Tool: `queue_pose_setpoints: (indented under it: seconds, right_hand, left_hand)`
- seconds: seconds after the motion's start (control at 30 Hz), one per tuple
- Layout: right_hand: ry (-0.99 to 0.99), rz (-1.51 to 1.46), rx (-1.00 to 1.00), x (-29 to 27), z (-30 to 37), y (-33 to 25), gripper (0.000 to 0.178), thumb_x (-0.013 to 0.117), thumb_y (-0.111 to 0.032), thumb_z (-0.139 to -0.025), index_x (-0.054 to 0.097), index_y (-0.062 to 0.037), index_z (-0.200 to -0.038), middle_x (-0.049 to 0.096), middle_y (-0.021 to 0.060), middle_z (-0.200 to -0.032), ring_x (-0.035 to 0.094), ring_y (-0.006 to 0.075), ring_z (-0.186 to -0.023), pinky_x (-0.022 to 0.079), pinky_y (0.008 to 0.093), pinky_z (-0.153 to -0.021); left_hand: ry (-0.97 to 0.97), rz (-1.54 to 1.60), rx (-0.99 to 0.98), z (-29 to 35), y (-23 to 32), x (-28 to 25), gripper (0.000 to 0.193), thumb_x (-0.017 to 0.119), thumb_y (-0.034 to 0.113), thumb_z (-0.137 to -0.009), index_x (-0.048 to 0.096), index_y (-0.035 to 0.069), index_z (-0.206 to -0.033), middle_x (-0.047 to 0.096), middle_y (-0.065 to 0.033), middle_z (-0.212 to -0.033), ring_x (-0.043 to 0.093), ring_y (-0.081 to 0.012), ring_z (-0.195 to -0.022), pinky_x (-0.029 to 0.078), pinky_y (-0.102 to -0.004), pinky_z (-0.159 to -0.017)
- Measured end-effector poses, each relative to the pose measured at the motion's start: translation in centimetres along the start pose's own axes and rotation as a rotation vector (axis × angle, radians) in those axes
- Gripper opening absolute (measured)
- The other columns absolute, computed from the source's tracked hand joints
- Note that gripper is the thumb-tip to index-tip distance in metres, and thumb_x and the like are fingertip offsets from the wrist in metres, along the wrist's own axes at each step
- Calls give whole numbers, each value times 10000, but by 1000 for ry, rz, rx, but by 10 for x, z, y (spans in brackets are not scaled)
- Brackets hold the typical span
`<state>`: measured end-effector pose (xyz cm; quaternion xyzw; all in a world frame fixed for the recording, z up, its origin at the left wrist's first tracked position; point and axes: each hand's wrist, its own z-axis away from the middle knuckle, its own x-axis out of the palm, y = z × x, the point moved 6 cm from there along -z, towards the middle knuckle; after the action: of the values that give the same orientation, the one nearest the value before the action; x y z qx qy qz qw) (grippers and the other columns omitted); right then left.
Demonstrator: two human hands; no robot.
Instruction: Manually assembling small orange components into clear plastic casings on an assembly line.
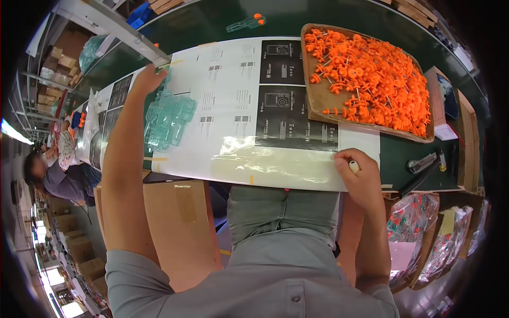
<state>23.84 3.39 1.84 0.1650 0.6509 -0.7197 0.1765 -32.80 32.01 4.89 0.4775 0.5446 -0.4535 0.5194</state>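
Note:
My left hand [148,80] reaches out over the far end of a pile of clear teal plastic pieces [168,119]. Its fingers look parted and partly bent at the topmost pieces; I see no piece gripped in them. Near the table's front edge, my right hand [361,177] is closed around a small cream-coloured object with a rounded end [354,167]. The rest of that object is hidden in the fist. Under both hands lies a white printed sheet [222,100] with black panels, a glossy strip along its near side.
A shallow cardboard tray [313,100] of orange plastic parts with metal pins [371,79] stands at the right. Beyond the sheet lies a teal piece with orange ends [246,24]. A utility knife [422,162] rests at far right. A metal post [124,29] rises near my left hand.

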Motion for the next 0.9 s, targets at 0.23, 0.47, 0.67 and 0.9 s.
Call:
queue_pose_setpoints:
  seconds: [0.23, 0.47, 0.67, 0.9]
  right_hand:
    - [-12, -110, 47, -3, 0, 2, 163, 685, -136, -941, 705, 7, -1018, 692, 28, -908, 585, 92, -854, 489, 257, -799]
    - [-18, -143, 57, -4, -1, 5, 172, 694, -147, -939, 705, 4, -1021, 693, 24, -911, 593, 89, -865, 492, 258, -805]
    - [83, 247, -153, -12, -42, -62, 212, 703, -217, -927, 712, -28, -1022, 714, 76, -934, 660, 164, -867, 516, 305, -809]
    - [183, 801, -426, 12, -138, -89, 254, 642, -272, -923, 715, -107, -1102, 697, 106, -932, 683, 323, -992, 539, 450, -840]
  left_hand:
    - [256, 53, 72, 7, 34, 5, 653, 763, 302, -829, 498, 71, -1380, 618, -273, -1256, 641, -439, -1118, 527, -499, -922]
    - [277, 336, 712, 146, 221, -49, 551, 777, 136, -834, 554, 108, -1337, 594, -133, -1211, 604, -374, -1066, 521, -427, -888]
    - [119, 334, 1028, 282, 268, -7, 397, 712, 197, -877, 625, 153, -1261, 583, -94, -1300, 592, -316, -1140, 436, -442, -968]
    - [70, 392, 797, 307, 266, -3, 426, 743, 188, -843, 652, 176, -1260, 578, -80, -1370, 552, -286, -1193, 387, -484, -967]
